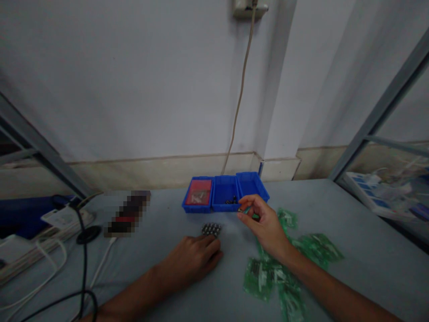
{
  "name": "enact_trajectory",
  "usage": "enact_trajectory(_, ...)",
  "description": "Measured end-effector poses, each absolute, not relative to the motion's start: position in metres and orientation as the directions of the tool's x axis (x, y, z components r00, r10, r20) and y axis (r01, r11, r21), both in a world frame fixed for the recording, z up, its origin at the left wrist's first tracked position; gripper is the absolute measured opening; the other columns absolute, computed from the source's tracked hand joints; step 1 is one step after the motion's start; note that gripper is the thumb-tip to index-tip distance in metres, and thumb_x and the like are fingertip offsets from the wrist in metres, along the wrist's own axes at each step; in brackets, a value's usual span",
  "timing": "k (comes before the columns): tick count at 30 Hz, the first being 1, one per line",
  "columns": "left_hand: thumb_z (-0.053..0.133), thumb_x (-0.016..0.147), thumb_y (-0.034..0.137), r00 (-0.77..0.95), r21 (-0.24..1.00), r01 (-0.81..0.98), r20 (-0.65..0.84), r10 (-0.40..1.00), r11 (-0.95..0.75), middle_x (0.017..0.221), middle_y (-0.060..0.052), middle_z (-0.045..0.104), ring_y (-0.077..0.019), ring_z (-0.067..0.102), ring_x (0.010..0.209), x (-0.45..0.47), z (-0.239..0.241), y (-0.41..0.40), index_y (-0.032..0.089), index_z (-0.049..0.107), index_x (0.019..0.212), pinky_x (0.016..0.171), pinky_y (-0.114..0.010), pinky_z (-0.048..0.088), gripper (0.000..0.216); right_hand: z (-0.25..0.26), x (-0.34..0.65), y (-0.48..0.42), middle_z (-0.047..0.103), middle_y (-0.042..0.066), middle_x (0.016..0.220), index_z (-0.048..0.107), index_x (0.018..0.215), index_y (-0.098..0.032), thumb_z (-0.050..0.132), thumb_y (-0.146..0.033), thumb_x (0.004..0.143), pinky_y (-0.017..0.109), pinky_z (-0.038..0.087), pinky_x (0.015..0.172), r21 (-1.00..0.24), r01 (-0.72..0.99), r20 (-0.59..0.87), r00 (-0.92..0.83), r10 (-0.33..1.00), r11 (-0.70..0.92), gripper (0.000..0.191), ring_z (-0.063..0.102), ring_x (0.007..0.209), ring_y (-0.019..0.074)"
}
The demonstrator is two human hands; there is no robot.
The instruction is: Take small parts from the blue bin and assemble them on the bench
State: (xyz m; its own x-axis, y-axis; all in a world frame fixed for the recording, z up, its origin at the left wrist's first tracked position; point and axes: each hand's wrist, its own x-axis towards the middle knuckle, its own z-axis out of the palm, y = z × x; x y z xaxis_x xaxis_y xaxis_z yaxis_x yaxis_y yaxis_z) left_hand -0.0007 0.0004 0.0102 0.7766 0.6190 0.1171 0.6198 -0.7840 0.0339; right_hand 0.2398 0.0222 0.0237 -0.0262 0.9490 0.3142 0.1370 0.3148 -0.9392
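Grey and bare in the middle, the table (pixel 351 241) runs back to a pale wall, where a cord (pixel 239 103) hangs down from a socket (pixel 250 8) to the table's far edge. Three blue bins (pixel 225 193) stand side by side near that edge: the left one holds a red-tinted bag of small parts, the middle one a few dark bits, and what is in the right one cannot be told.

The right hand (pixel 264 223) is raised just in front of the bins, its thumb and forefinger pinched shut on a small part (pixel 244 209) with a green tint; the part is too small to name. The other fingers curl loosely. Below and to the right of this hand, green bags (pixel 284 273) lie scattered flat on the table, some overlapping, the forearm crossing above them.

The left hand (pixel 194 259) rests palm down on the table, fingers loosely curled and holding nothing. Its fingertips lie just beside a cluster of small metal pieces (pixel 211 229), near but seemingly not touching.

At the left edge lie white and black cables (pixel 80 268) and a power strip (pixel 63 219). A blurred dark object (pixel 129 213) sits between those and the bins. Metal frame bars (pixel 382 112) slant up on both sides.
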Motion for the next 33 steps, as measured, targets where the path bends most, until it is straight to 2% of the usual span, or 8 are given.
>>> enact_trajectory(9,0.052,0.105,0.026,0.778,0.048,0.614,0.132,0.614,-0.788,0.094,-0.004,0.07,-0.0174,0.068,0.073,-0.0022,0.0073,0.0013,0.019,0.058,0.096,0.065,-0.027,0.052,0.013,0.0207,0.2391,0.0211,0.064,0.003,0.094,0.065,0.111,-0.023,0.063,-0.044,0.097,0.024,0.035,0.047,-0.96,0.1,0.261,-0.017,0.965,0.262,0.025,0.05,0.059,0.013)
enact_trajectory(15,0.052,0.105,0.025,0.787,0.051,0.595,0.161,0.595,-0.802,0.091,-0.003,0.069,-0.0179,0.067,0.073,-0.0023,0.0061,0.002,0.019,0.057,0.094,0.063,-0.028,0.051,0.013,0.0208,0.2364,0.0205,0.065,0.0,0.078,0.064,0.108,-0.023,0.057,-0.049,0.1,0.023,0.031,0.042,-0.977,0.031,0.207,-0.064,0.976,0.209,0.028,0.043,0.048,0.011)
enact_trajectory(19,0.05,0.106,0.026,0.777,0.07,0.608,0.155,0.61,-0.791,0.09,-0.003,0.068,-0.016,0.066,0.071,-0.001,0.0097,0.0012,0.019,0.057,0.092,0.063,-0.026,0.051,0.017,0.0202,0.2374,0.0235,0.057,-0.003,0.069,0.066,0.104,-0.023,0.06,-0.053,0.096,0.022,0.03,0.04,-0.991,-0.073,0.118,-0.039,0.992,0.115,0.032,0.041,0.046,0.0106)
enact_trajectory(24,0.046,0.108,0.028,0.775,0.078,0.607,0.163,0.611,-0.791,0.09,-0.004,0.068,-0.0152,0.066,0.073,-0.0012,0.0096,0.0009,0.019,0.058,0.093,0.066,-0.024,0.051,0.021,0.0195,0.2381,0.0261,0.054,-0.003,0.071,0.066,0.102,-0.023,0.066,-0.054,0.091,0.021,0.03,0.039,-0.982,-0.178,0.068,0.017,0.998,0.07,0.033,0.039,0.048,0.0104)
enact_trajectory(28,0.048,0.107,0.028,0.776,0.059,0.615,0.135,0.616,-0.786,0.093,-0.004,0.069,-0.0167,0.067,0.074,-0.0024,0.0069,0.0016,0.019,0.058,0.096,0.065,-0.026,0.052,0.018,0.0178,0.2384,0.0258,0.058,0.0,0.082,0.066,0.107,-0.024,0.066,-0.054,0.091,0.022,0.031,0.039,-0.985,-0.128,0.111,0.041,0.993,0.116,0.034,0.04,0.05,0.0111)
enact_trajectory(33,0.053,0.105,0.026,0.779,0.046,0.615,0.124,0.615,-0.787,0.093,-0.003,0.069,-0.0177,0.067,0.074,-0.0021,0.0074,0.0016,0.019,0.058,0.096,0.064,-0.028,0.052,0.013,0.018,0.241,0.0242,0.062,0.002,0.093,0.07,0.114,-0.024,0.069,-0.043,0.092,0.026,0.035,0.049,-0.966,0.082,0.249,0.058,0.967,0.244,0.029,0.045,0.059,0.0129)
